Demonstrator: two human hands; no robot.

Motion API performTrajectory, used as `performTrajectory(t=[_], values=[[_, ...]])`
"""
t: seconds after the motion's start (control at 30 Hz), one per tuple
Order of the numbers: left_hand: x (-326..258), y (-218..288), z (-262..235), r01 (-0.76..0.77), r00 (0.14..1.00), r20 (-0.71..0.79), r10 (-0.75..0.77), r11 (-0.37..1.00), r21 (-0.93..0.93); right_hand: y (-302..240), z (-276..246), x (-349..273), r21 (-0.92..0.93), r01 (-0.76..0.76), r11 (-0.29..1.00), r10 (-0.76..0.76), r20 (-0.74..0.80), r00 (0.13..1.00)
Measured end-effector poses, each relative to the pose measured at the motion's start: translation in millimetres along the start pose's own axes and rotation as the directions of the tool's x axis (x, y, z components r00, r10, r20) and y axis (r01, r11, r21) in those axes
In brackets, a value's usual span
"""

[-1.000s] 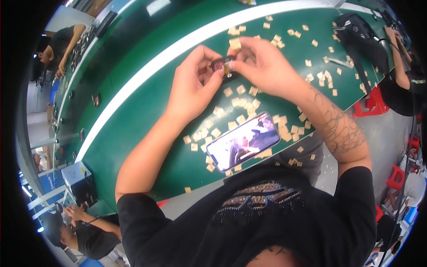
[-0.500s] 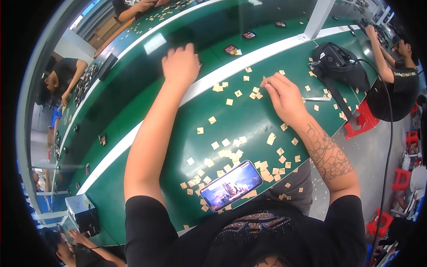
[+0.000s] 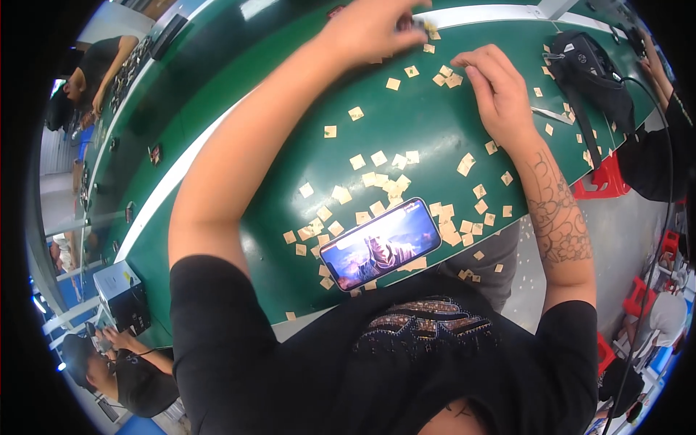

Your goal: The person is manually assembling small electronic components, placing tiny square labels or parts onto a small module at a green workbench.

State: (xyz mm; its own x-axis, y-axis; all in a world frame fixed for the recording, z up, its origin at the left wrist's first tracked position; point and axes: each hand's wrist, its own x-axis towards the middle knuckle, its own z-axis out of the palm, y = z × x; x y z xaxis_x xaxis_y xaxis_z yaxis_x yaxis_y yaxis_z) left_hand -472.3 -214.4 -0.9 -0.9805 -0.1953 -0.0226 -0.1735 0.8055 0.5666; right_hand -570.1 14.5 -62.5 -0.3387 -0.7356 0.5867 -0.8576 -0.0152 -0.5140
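Observation:
At the far edge of the green table (image 3: pixel 435 138), my left hand (image 3: pixel 370 32) is closed around a small dark object (image 3: pixel 419 26), mostly hidden by the fingers. My right hand (image 3: pixel 499 90) is to its right and nearer, thumb and fingertips pinched together; what they hold, if anything, is too small to make out. Just left of those fingertips lies a little cluster of cream paper squares (image 3: pixel 448 77). Many more squares are scattered toward me, around a phone (image 3: pixel 380 250) with a lit, colourful screen that lies tilted at the near edge.
On the right are a black bag (image 3: pixel 609 87) with a strap and silver tweezers (image 3: pixel 551 114). A red stool (image 3: pixel 607 181) stands beyond the table edge. A white rail (image 3: pixel 163 187) divides off a green strip with small dark items. A box (image 3: pixel 122 286) sits lower left. Other people work around.
My left hand has come back from beyond the white rail toward the right, now with a small dark object in it. The right hand stays pinched near the squares. The view has shifted.

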Motion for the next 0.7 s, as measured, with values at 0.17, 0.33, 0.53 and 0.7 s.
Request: performTrajectory(t=[0.17,0.33,0.53,0.7], values=[[-121,-23,40,-0.207,0.955,-0.204,0.215,0.977,0.058,-33,11,1,0.125,0.008,0.992,-0.029,0.164,0.986],[-181,-17,39,-0.197,0.943,-0.269,0.199,0.98,0.034,-80,16,1,0.227,-0.009,0.974,-0.076,0.362,0.929],[-190,-22,40,-0.149,0.959,-0.254,0.123,0.985,-0.083,-111,11,21,-0.062,0.095,0.994,-0.045,0.552,0.833],[-193,-23,43,-0.172,0.946,-0.292,0.141,0.982,-0.083,-125,23,31,-0.158,0.224,0.962,-0.084,0.607,0.79]])
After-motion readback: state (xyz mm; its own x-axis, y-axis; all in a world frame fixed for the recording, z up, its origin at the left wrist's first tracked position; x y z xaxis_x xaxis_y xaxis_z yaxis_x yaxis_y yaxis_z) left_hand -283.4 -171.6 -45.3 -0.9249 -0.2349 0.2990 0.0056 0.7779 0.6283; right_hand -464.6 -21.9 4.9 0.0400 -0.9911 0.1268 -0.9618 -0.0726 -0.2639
